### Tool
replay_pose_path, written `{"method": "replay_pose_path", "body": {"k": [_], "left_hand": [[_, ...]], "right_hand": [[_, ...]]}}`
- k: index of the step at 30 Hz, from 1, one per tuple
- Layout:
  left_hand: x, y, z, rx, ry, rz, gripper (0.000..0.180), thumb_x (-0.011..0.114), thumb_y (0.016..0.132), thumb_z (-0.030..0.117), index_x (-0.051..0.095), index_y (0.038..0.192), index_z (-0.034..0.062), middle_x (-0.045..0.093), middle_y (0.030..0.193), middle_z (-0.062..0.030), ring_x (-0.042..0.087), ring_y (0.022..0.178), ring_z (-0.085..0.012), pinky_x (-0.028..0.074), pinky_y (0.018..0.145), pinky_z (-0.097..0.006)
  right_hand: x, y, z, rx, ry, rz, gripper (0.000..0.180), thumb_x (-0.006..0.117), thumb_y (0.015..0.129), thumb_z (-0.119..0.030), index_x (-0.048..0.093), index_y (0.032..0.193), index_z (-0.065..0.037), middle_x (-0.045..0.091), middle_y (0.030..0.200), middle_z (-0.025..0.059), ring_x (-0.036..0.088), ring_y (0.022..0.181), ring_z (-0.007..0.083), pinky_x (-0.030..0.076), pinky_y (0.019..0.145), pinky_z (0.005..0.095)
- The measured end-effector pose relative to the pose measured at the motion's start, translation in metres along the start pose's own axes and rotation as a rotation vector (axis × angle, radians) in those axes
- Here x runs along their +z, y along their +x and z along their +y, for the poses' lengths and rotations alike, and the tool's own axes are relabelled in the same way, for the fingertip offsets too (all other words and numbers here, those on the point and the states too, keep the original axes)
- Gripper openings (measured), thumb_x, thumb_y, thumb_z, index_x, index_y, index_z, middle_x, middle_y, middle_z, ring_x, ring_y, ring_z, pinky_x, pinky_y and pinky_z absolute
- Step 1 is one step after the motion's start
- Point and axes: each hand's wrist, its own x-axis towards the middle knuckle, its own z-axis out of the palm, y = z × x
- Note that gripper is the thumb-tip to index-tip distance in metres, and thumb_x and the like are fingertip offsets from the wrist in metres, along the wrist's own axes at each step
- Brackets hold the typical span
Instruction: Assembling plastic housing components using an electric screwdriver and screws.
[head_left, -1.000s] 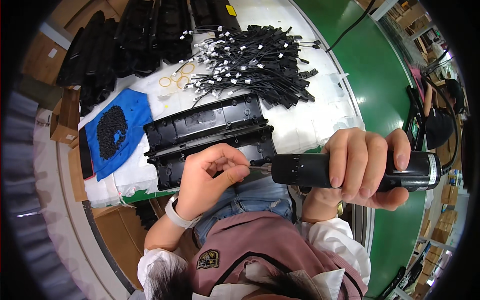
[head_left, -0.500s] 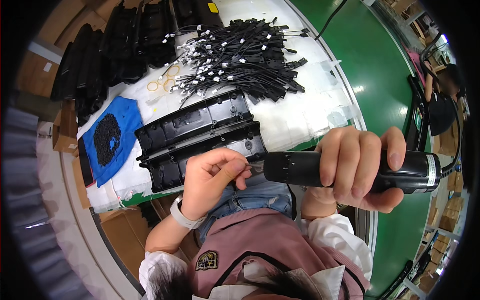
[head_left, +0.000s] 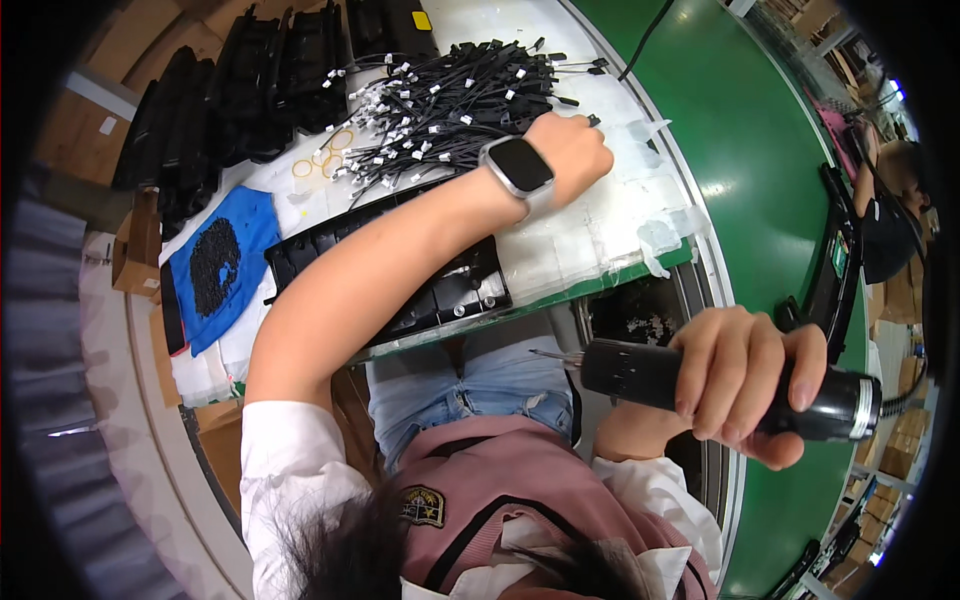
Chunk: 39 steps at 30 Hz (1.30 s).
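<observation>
R hand (head_left: pixel 745 375) wrapped tight round rigid, hefty-looking electric screwdriver (head_left: pixel 700 385) mid-barrel; L hand (head_left: pixel 572 150) at 12 o'clock, fingers curled into light, floppy cable pile (head_left: pixel 450 100), grasp unclear.

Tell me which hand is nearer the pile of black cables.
Left. The left hand reaches across the table and rests at the edge of the pile of black cables. The right hand is off the table, holding the black electric screwdriver over the lap.

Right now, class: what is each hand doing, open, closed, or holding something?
Left hand: reaching into the pile of black cable pieces; fingers hidden, grip cannot be told.
Right hand: closed around the black electric screwdriver.
</observation>
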Motion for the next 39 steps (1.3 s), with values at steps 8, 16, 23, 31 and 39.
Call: {"method": "replay_pose_path", "body": {"k": [8,16,23,31,39], "left_hand": [[-0.030,0.036,-0.017,-0.226,-0.220,-0.009,0.020,0.060,0.061,0.014,0.068,0.072,-0.0004,0.065,0.069,-0.0211,0.065,0.064,-0.0369,0.053,0.059,-0.043],[-0.137,-0.016,-0.090,-0.253,-0.566,1.021,0.020,0.065,0.079,0.000,0.065,0.099,-0.0027,0.068,0.082,-0.0099,0.065,0.072,-0.0139,0.052,0.065,-0.026],[-0.160,-0.130,-0.111,-0.478,-0.622,1.207,0.023,0.063,0.089,0.006,0.062,0.112,0.0028,0.066,0.080,-0.0043,0.061,0.066,-0.0082,0.047,0.059,-0.019],[-0.120,-0.234,-0.098,-0.871,-0.996,0.735,0.033,0.058,0.087,0.006,0.060,0.118,-0.0062,0.068,0.096,-0.0099,0.068,0.087,-0.0180,0.053,0.081,-0.029],[-0.096,-0.246,-0.051,-0.823,-0.532,0.302,0.014,0.069,0.077,0.006,0.071,0.088,-0.0011,0.067,0.067,-0.0121,0.068,0.063,-0.0179,0.051,0.057,-0.025]], "right_hand": [[-0.009,-0.016,-0.023,-0.044,-0.034,0.147,0.036,0.074,0.081,-0.020,0.047,0.100,-0.006,0.060,0.060,0.0029,0.056,0.042,0.0110,0.051,0.046,0.0272],[-0.008,-0.016,-0.008,0.003,-0.036,0.160,0.037,0.075,0.080,-0.021,0.048,0.101,-0.006,0.061,0.062,0.0036,0.058,0.042,0.0116,0.051,0.046,0.0265],[-0.006,-0.007,0.014,0.096,-0.054,0.077,0.039,0.074,0.082,-0.024,0.047,0.104,-0.007,0.063,0.066,0.0033,0.059,0.045,0.0110,0.053,0.051,0.0273],[0.004,0.015,0.046,0.129,-0.011,0.054,0.038,0.076,0.081,-0.022,0.048,0.103,-0.007,0.062,0.062,0.0027,0.058,0.044,0.0108,0.052,0.049,0.0272],[0.018,0.050,0.078,0.293,0.222,-0.142,0.036,0.077,0.079,-0.014,0.048,0.098,-0.006,0.060,0.056,0.0054,0.056,0.040,0.0151,0.051,0.045,0.0306]]}}
